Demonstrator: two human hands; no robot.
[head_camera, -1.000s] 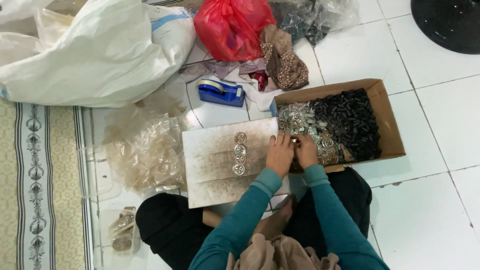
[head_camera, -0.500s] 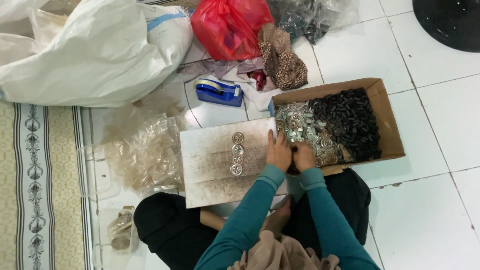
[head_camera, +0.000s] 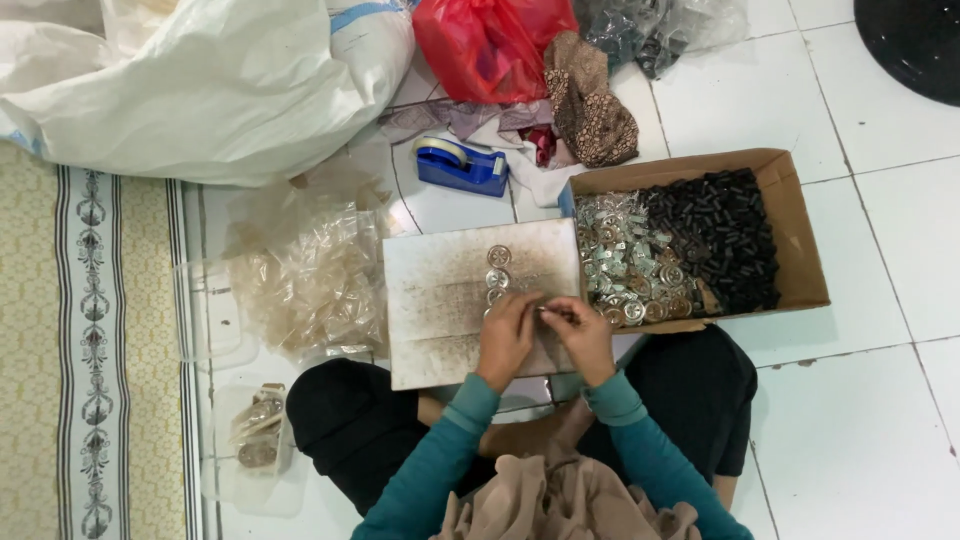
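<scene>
Looking down, I see my left hand (head_camera: 507, 333) curled palm-down on a stained white board (head_camera: 440, 300), fingertips pinching a small metal piece (head_camera: 541, 310). Just beside it, my right hand (head_camera: 583, 333) is bent inward, pinching the same piece. Round metal discs (head_camera: 498, 270) lie above; a cardboard box (head_camera: 800, 230) sits right.

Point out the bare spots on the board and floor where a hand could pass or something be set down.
Free: the board's left half, beside the row of metal discs; white tile right of the cardboard box. Crowded: both hands, left hand and right hand, meet at the board's lower right; clear bags fill its left side.
</scene>
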